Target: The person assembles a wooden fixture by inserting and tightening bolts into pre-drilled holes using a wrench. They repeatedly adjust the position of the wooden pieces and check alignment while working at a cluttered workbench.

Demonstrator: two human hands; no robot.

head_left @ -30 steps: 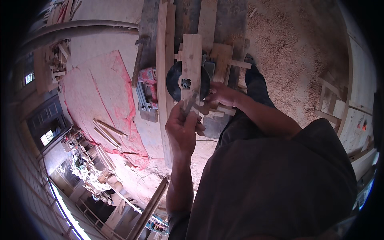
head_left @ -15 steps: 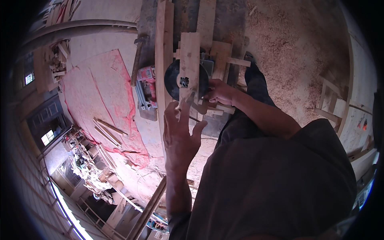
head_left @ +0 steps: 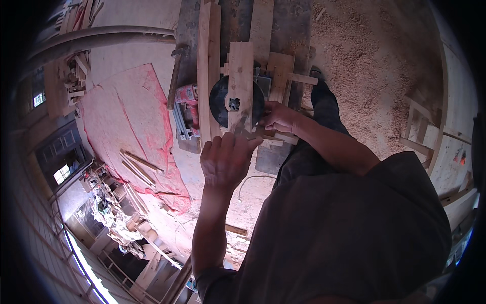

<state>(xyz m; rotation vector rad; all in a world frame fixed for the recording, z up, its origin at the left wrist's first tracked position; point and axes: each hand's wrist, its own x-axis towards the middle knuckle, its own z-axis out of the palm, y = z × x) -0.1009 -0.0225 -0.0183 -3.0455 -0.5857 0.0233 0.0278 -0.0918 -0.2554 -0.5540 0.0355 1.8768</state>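
Observation:
A round black base plate (head_left: 218,104) lies on the bench, with a pale wooden board (head_left: 241,66) across it. In a hole in the board sits a dark toothed cutter (head_left: 234,104). My left hand (head_left: 226,158) is closed at the board's near end. A greyish piece (head_left: 243,126) shows just past its fingers; whether they hold it cannot be made out. My right hand (head_left: 279,116) is curled at the plate's right edge, its fingertips partly hidden, and what they grip does not show.
Left of a long wooden beam (head_left: 205,61) lie a red power tool (head_left: 187,96) and a hammer (head_left: 174,76). Thin wood strips (head_left: 136,167) rest on a red-and-pale sheet (head_left: 124,121). Wood shavings (head_left: 354,86) cover the floor at right. A wood block (head_left: 281,71) lies beyond the plate.
My left hand has gone from spread fingers to closed, and its forearm has swung left. My right hand stays at the plate's edge.

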